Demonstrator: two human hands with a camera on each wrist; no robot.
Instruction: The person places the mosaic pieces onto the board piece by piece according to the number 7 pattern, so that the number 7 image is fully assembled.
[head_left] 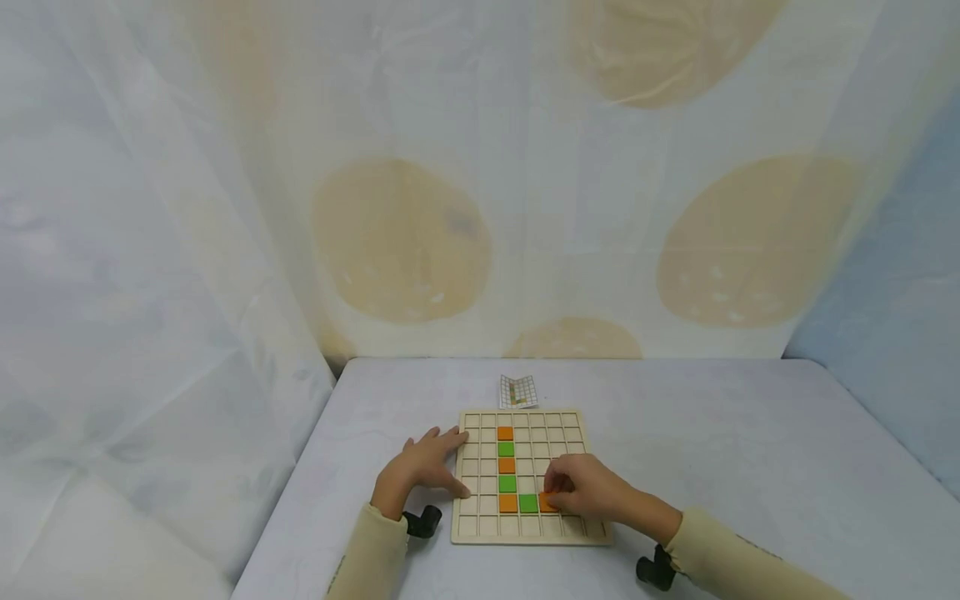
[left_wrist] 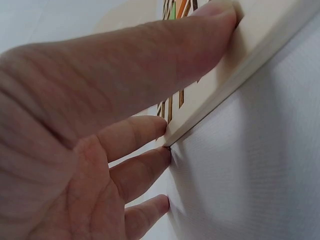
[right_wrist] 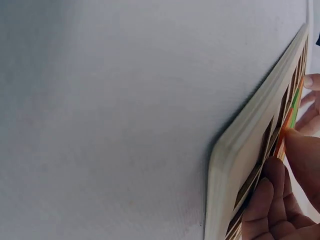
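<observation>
The right hand (head_left: 588,492) pinches an orange tile (head_left: 547,502) into the wooden grid board (head_left: 480,529) at its 5 o'clock area, just beside a green tile (head_left: 528,502), while the left hand (head_left: 423,465), fingers straight, steadies the board's 9 o'clock edge.

We saw a table covered with a pale grey-white cloth (head_left: 750,467), its far edge meeting a draped backdrop. Near the middle of its near half lay a flat, square, light wooden grid board (head_left: 531,533), resting directly on the cloth. In the wrist views the board's (left_wrist: 250,55) pale rim sat flush on the finely textured cloth (right_wrist: 110,120). Just beyond the board's far edge lay a small white card printed with a grid (head_left: 519,391), close to the board but apart from it. At the near edge of the table, two small black objects rested on the cloth: one (head_left: 422,522) left of the board, the other (head_left: 654,572) to its right. We could not tell what they were.
</observation>
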